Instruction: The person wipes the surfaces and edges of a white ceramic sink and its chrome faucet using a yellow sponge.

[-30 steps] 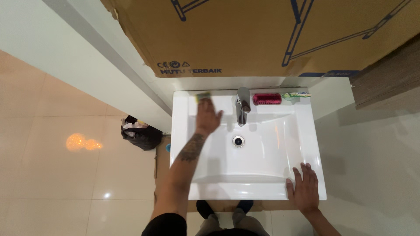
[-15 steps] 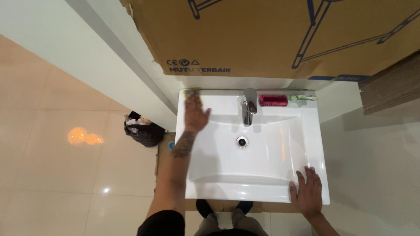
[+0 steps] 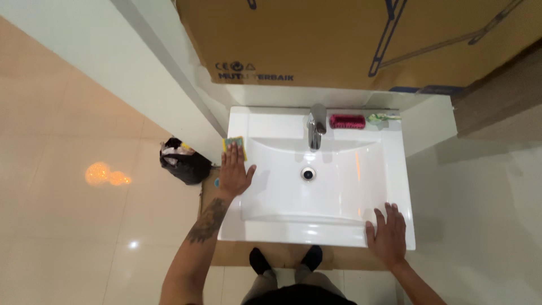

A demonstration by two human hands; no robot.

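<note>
A white rectangular sink [image 3: 265,121] lies below me, with a chrome tap [image 3: 315,125] at the back and a round drain [image 3: 308,174] in the basin. My left hand [image 3: 234,172] presses flat on a yellow and green sponge [image 3: 234,144] at the sink's left rim; the sponge sticks out past my fingertips. My right hand [image 3: 387,234] rests flat, fingers spread, on the front right corner of the sink and holds nothing.
A pink brush [image 3: 347,121] and a small green item [image 3: 377,118] lie on the back ledge right of the tap. A large cardboard box [image 3: 350,39] leans behind the sink. A black bag [image 3: 183,161] sits on the tiled floor to the left.
My left hand with the sponge has slid from the back ledge beside the tap leftwards and then towards me along the left rim. My right hand has stayed put.
</note>
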